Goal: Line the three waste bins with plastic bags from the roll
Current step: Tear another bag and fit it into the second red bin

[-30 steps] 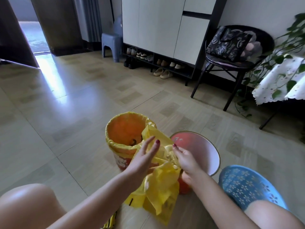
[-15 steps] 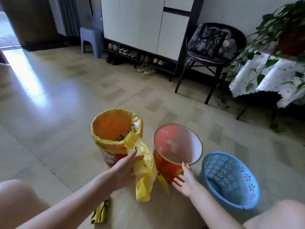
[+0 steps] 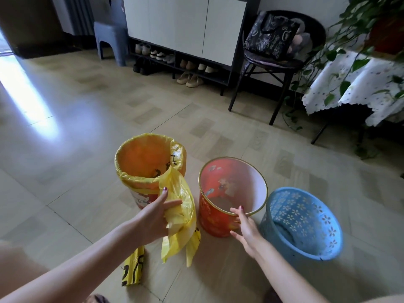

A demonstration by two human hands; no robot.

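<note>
Head: hands [image 3: 246, 228] at red bin [image 3: 215, 219] rim

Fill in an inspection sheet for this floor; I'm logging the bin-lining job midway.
Surface: tiled floor, glare at left.
Job's things: left bin lined in yellow; red bin and blue bin unlined; loose yellow bag; bag roll on the floor.
Clutter: nothing seen.
Grips: left hand holds the loose bag; right hand open, fingers on the red bin's rim.
Cables: nothing seen.
Surroundings: shoe cabinet, stool, chair, plant.
</note>
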